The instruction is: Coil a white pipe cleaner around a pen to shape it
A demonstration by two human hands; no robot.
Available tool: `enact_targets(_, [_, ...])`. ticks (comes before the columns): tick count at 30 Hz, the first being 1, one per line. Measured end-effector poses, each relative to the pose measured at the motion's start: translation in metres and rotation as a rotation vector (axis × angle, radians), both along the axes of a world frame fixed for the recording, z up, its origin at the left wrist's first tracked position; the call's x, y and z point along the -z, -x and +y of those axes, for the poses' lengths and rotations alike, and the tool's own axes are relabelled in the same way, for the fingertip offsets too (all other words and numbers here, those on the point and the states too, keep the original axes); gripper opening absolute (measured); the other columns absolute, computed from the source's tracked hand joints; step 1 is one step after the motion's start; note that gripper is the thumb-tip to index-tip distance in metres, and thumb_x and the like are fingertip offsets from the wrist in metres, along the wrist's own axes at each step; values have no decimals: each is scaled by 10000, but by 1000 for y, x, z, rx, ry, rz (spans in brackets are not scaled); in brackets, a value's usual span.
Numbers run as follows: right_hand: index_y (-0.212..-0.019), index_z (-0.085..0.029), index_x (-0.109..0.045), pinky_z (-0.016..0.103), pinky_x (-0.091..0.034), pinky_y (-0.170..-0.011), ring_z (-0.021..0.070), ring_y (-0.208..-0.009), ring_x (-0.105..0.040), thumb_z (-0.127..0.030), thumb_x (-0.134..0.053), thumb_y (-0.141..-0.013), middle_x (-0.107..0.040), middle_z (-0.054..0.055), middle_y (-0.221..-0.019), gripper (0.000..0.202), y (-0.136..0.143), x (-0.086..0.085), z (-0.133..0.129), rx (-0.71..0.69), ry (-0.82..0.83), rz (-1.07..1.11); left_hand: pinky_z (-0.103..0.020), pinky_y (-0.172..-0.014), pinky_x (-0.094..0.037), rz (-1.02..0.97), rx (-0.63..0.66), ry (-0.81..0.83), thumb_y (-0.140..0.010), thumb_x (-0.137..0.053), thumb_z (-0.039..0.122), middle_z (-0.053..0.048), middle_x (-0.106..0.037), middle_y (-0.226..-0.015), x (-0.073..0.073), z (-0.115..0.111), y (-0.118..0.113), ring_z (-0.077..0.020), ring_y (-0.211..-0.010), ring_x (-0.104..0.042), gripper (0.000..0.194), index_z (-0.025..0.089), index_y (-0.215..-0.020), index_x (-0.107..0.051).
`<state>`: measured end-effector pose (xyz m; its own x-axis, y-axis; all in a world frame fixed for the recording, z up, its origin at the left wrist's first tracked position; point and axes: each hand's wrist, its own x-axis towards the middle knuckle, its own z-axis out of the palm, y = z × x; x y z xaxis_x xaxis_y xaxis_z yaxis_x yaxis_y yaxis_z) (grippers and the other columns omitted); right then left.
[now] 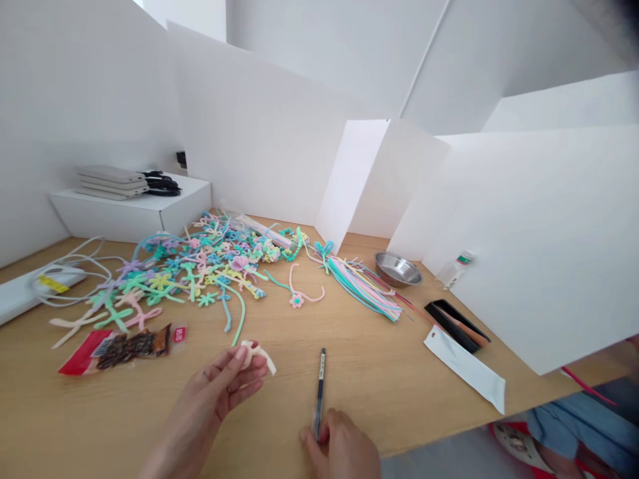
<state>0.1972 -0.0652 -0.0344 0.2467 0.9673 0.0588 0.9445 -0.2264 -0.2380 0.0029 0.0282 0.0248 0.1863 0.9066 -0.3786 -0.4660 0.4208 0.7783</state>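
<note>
My left hand pinches a small cream-white fuzzy piece, bent into a loop with a short tail pointing right. Near the front edge, my right hand has its fingers round the lower end of a dark pen, which points away from me over the wooden table. Behind my left hand spreads a pile of pastel pipe-cleaner shapes. A pink flower with curled stems lies apart from it, and a bundle of straight pastel stems is to the right.
A red snack packet and a white power strip are at left. Stacked devices sit on a white box. At right are a metal bowl, a bottle, a black case and a white packet.
</note>
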Motion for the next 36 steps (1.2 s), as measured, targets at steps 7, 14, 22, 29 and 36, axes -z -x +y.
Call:
enact_targets(7, [-1140,-256,-625,270,-535,-773,177,-883,-671,-123,-491,-923,-679,57,-969,287,0,-47,32,-495,-508,529,-227,-596,-599,-34,174,45,-778,-747,378,-22,-783,-798,-15,-18,-3,-153,-707,-696,232,210,-939,-739])
enact_targets(14, [-1110,-322,-706,183,-521,-681,126,-766,-663,-243,-586,-931,-686,41,-855,230,9,-64,43,-730,-591,813,-135,-380,-479,-18,287,-1,-667,-815,455,-4,-723,-561,-7,-22,-12,-107,-469,-633,342,178,-857,-750])
enact_targets(22, [-896,-222,-749,213,-500,-731,133,-776,-634,-382,-593,-914,-648,33,-817,224,9,-73,42,-686,-421,867,-104,-289,-378,-5,337,-14,-633,-799,539,1,-703,-440,13,-18,-18,-108,-323,-619,436,227,-921,-702])
enact_targets(29, [-719,-201,-603,226,-442,-661,127,-704,-547,-134,-580,-745,-561,-19,-719,76,24,-72,41,-560,-430,967,-132,-376,-421,11,285,-54,-651,-797,525,14,-687,-545,-4,-28,-16,-88,-436,-586,360,198,-771,-707])
enact_targets(36, [-643,-204,-552,235,-433,-641,124,-670,-536,-74,-541,-615,-528,-28,-690,133,34,-75,41,-497,-467,1029,-124,-379,-324,-2,301,-43,-640,-816,498,44,-600,-512,-9,-31,-12,-45,-392,-436,340,194,-685,-670])
